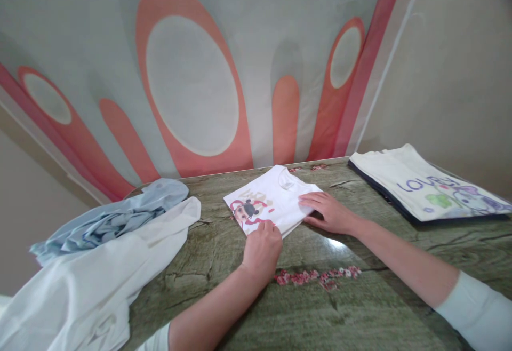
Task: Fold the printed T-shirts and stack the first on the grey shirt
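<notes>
A white T-shirt (pixel 276 196) lies folded into a compact rectangle at the middle of the table, its neckline toward the back and a red and black cartoon print at its left. My left hand (pixel 262 247) has its fingers closed on the near edge of this T-shirt, just below the print. At the right edge rests my right hand (pixel 328 211), fingers stretched over the cloth and thumb held apart from them. The underside of the T-shirt is hidden.
On the left lie a loose white garment (pixel 132 265) and a crumpled light blue garment (pixel 116 217). A stack of folded clothes at the right has a white "LOVELY" printed shirt (pixel 416 180) on top. The wood-patterned table (pixel 320 313) meets a patterned backdrop (pixel 260 31) behind.
</notes>
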{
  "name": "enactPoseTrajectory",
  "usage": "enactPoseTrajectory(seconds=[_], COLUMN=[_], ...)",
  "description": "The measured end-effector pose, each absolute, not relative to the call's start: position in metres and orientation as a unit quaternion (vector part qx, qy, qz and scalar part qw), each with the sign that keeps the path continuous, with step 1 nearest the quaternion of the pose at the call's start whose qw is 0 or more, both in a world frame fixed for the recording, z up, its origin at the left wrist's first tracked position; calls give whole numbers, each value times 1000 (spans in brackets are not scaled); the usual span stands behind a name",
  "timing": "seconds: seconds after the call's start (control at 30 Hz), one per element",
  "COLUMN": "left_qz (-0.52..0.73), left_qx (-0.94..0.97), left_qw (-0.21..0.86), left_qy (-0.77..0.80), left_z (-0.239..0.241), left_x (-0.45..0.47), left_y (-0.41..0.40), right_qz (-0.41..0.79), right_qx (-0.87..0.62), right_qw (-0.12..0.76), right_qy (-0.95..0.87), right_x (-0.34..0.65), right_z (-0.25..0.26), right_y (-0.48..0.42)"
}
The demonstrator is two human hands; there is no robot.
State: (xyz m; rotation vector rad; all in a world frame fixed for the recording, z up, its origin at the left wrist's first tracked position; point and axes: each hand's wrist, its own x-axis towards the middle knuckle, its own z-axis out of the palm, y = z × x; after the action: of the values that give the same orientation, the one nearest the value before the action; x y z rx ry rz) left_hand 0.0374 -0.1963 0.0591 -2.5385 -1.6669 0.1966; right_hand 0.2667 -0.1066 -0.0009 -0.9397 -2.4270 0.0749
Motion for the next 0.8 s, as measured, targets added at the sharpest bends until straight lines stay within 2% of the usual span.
enactPoseTrajectory(seconds=[0.27,0.53,0.8], left_qz=[-7,-7,-53], left_qx=[-865,-879,-883], left_qw=[92,35,3], left_qy=[-494,-475,-466], left_z=[56,26,41], left_x=[28,3,-9], left_y=[-199,-214,-237], right_qz=[28,39,40], right_qx=[-344,-339,-333], right_qw=[258,257,264], right_qy=[-902,-904,-904], right_x=[270,271,271], right_z=[1,5,5], right_y=[-106,-110,-110])
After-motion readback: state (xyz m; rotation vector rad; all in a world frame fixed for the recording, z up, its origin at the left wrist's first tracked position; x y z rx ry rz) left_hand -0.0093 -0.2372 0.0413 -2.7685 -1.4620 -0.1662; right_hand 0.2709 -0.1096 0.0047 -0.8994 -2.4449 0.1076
